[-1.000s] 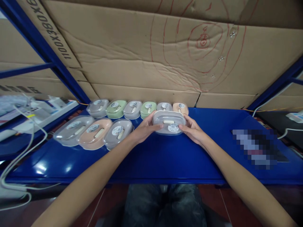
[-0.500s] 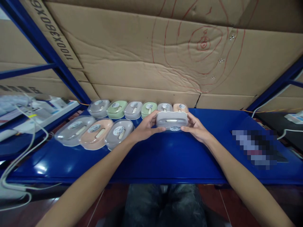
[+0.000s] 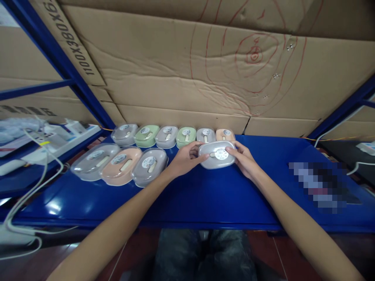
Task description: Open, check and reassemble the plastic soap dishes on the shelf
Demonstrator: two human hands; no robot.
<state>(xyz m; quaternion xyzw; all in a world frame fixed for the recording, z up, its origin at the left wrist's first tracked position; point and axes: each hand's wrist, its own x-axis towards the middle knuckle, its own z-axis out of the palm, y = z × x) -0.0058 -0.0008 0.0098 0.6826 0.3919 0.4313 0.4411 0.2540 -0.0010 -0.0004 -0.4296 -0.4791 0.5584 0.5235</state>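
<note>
Blue table (image 3: 187, 203) beneath, half-curled left hand (image 3: 186, 157) and right hand (image 3: 243, 157) grip a gray container's (image 3: 217, 160) ends, apparently for balance.

Grey lidded box (image 3: 216, 162) with round white label (image 3: 221, 153), between both hands (image 3: 185, 159) (image 3: 245, 159)

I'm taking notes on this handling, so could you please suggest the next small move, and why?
Perhaps lower the held gray box onto the blue table beside the front row of three boxes: the left hand and right hand grip its ends, and that row is shorter than the back row of six.
</note>
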